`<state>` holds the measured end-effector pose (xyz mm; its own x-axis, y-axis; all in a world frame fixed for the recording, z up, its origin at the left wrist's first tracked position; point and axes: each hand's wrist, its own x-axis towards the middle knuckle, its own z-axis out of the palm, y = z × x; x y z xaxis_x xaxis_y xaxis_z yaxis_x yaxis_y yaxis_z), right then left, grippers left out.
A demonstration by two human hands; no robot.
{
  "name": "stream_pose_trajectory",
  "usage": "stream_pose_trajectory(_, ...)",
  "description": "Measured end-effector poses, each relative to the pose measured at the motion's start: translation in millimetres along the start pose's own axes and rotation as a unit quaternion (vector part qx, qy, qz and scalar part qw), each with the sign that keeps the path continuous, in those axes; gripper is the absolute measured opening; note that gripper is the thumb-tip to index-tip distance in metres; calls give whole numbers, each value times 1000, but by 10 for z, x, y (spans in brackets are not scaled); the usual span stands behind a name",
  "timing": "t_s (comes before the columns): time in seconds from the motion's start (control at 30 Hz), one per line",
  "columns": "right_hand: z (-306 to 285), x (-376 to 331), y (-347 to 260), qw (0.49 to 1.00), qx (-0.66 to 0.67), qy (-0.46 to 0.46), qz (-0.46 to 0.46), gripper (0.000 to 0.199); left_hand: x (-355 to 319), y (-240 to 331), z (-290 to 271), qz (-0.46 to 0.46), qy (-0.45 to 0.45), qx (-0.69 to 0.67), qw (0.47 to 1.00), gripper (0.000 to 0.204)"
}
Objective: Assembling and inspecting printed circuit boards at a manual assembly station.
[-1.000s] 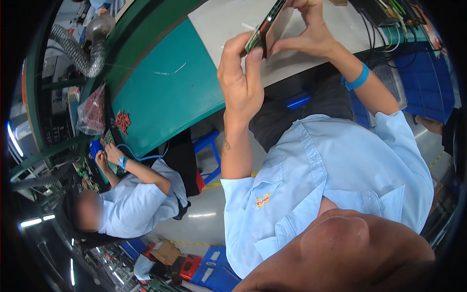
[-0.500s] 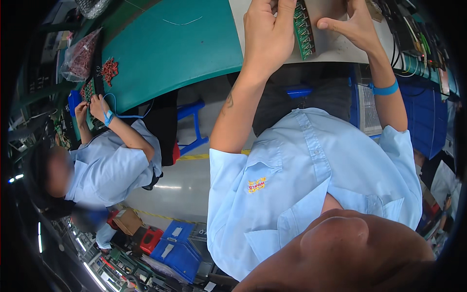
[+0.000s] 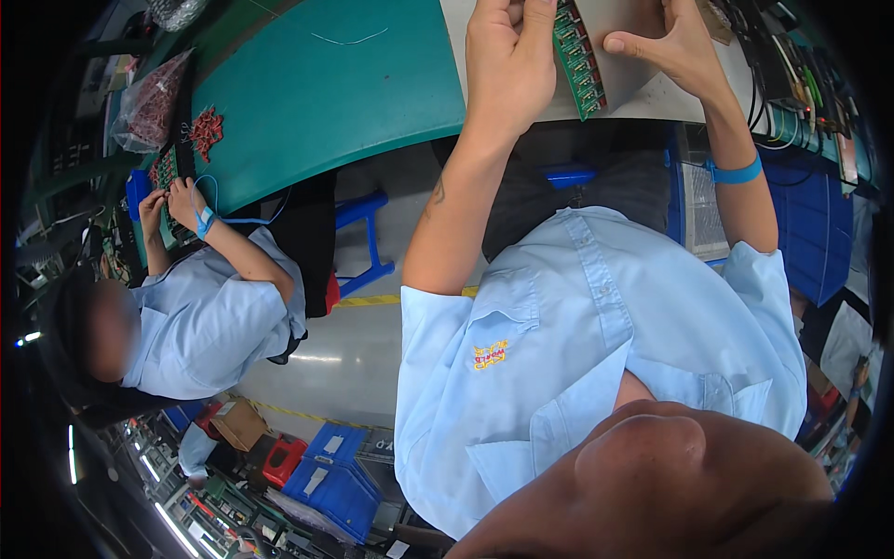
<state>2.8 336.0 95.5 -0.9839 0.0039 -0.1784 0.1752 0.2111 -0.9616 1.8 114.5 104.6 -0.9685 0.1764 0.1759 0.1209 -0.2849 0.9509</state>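
A long green circuit board [image 3: 581, 70] with a row of small parts lies at an angle near the top edge. My left hand [image 3: 510, 70] is closed at its left side, thumb along the board's edge; the fingertips are cut off by the picture's edge. To the right, my right hand [image 3: 684, 56] has its thumb stretched out toward the board, apart from the other fingers, whose tips run out of view. Between the board and that hand is a smooth greyish surface [image 3: 638, 79]. A blue band [image 3: 738, 172] circles my right wrist.
A green mat [image 3: 372, 88] covers the bench to the left, with a thin wire [image 3: 349, 42] on it. A co-worker [image 3: 209, 317] handles a board beside red parts [image 3: 206, 133] and a clear bag [image 3: 154, 102]. Cables and tools [image 3: 801, 79] crowd the right.
The circuit board has shifted slightly left and turned to show more of its face. My left hand has moved a little left with it; my right hand is nearly still.
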Motion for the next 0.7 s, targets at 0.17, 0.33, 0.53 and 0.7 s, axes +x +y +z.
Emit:
stream_pose_trajectory(0.17, 3, 14, -216, 982, 72, -134, 116, 99, 33, 19, 34, -40, 32, -62, 997, 21)
stream_pose_trajectory(0.33, 11, 56, -127, 997, 20, -66, 26, 100, 48, -24, 30, -86, 70, -94, 989, 20)
stream_pose_trajectory(0.53, 27, 95, -39, 995, -41, 14, -91, 101, 36, 56, -16, -43, 19, -37, 998, 21)
stream_pose_trajectory(0.7, 61, 50, -69, 988, -69, 21, -135, 102, -23, 191, -66, -35, -36, -42, 998, 24)
